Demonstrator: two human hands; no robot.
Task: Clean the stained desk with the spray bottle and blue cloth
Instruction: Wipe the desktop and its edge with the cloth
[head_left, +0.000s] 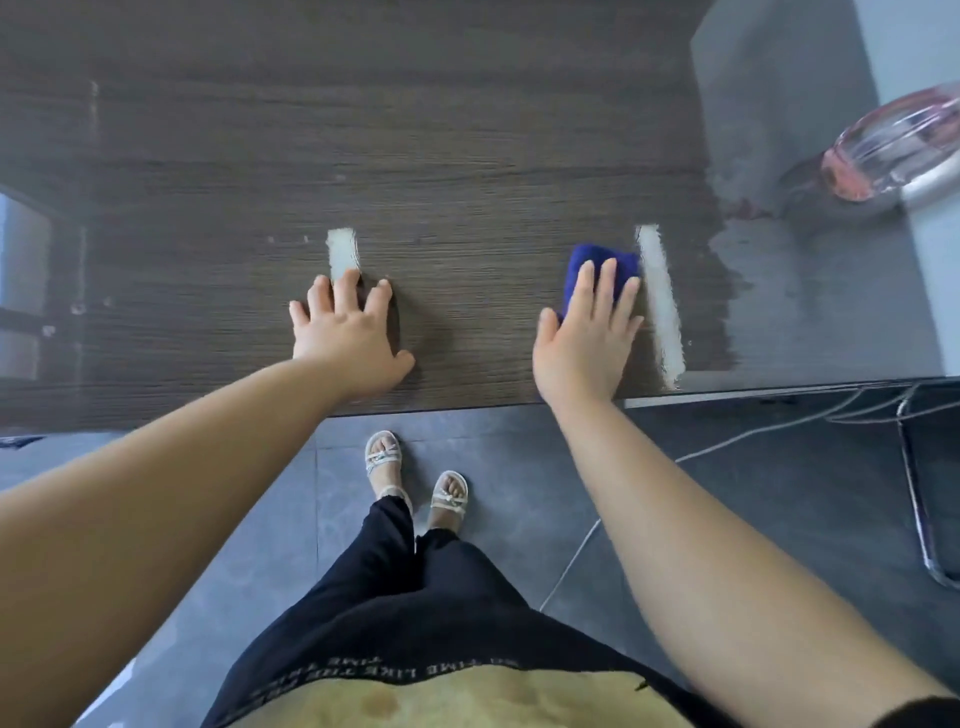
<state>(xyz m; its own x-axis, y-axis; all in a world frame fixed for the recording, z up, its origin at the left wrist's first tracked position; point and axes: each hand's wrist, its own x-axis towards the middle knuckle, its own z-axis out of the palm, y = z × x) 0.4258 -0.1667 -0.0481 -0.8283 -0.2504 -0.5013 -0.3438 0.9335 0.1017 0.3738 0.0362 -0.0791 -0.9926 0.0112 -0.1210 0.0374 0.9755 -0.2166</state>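
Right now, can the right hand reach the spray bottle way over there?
Probably yes. Nothing stands on the desk between the right hand and the spray bottle, only a wet smear. That hand is pressing flat on the blue cloth, so it would have to lift off first.

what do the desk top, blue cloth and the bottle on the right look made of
Desk top: dark wood-grain, probably laminate; fine streaks, soft sheen. Blue cloth: soft fuzzy fabric, possibly microfibre; matte, bunched. Bottle: clear, pink-tinted, likely plastic; glossy highlights, see-through.
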